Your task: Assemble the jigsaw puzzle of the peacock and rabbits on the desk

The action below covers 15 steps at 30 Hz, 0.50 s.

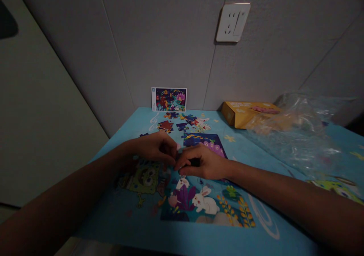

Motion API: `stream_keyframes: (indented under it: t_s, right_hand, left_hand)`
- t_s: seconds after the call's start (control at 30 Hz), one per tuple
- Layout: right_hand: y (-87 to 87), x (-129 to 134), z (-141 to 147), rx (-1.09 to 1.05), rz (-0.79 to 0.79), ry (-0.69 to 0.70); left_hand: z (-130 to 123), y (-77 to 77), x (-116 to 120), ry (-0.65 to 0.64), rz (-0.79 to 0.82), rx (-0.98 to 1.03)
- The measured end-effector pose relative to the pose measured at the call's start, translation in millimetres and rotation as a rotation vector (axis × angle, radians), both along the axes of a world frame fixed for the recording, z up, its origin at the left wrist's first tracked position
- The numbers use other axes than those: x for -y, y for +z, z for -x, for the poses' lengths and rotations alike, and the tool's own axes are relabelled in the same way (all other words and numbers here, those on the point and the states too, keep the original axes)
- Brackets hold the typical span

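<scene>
A partly joined jigsaw puzzle [209,205] with white rabbits, plants and a pink shape lies flat on the blue table. Over its left edge my left hand [159,147] reaches in, its fingers bent and tips pinched together. My right hand [200,160] rests on the puzzle from the other side, thumb and fingers closed, its tips touching or almost touching those of the left. Whatever is between the fingertips is too small or hidden to make out. Several loose puzzle pieces [165,126] lie behind the hands.
A picture card [171,99] of the puzzle scene leans against the wall. At the back right stands a yellow box [241,114], with a crumpled clear plastic bag [295,135] partly over it. The blue tabletop [136,235] carries printed cartoon figures. A wall socket [233,22] is above.
</scene>
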State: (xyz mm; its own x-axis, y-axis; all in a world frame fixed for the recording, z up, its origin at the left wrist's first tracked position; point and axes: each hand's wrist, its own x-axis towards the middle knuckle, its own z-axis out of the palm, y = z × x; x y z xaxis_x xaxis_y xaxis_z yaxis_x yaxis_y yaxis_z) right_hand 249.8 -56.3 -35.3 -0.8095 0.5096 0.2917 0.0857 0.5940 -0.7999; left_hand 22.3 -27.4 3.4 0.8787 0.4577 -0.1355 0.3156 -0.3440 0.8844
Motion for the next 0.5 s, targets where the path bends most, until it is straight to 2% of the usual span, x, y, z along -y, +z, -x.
stream_keyframes:
  t_s: [0.13, 0.23, 0.37, 0.5]
  right_hand:
    - [2.5, -1, 0, -0.033, -0.078, 0.060]
    - [4.9, -1, 0, -0.058, -0.138, 0.074]
    - [6.1, -1, 2, -0.073, -0.221, 0.087]
    - [5.3, -2, 2, -0.049, -0.255, 0.092]
  left_hand:
    - [-2, 1.8, 1, -0.017, 0.044, -0.035]
    - [-4, 2.3, 2, -0.018, 0.009, -0.056]
    - [-6, 3.5, 5, 0.003, -0.105, -0.109]
    - [-10, 8.9, 11, 0.037, -0.281, -0.261]
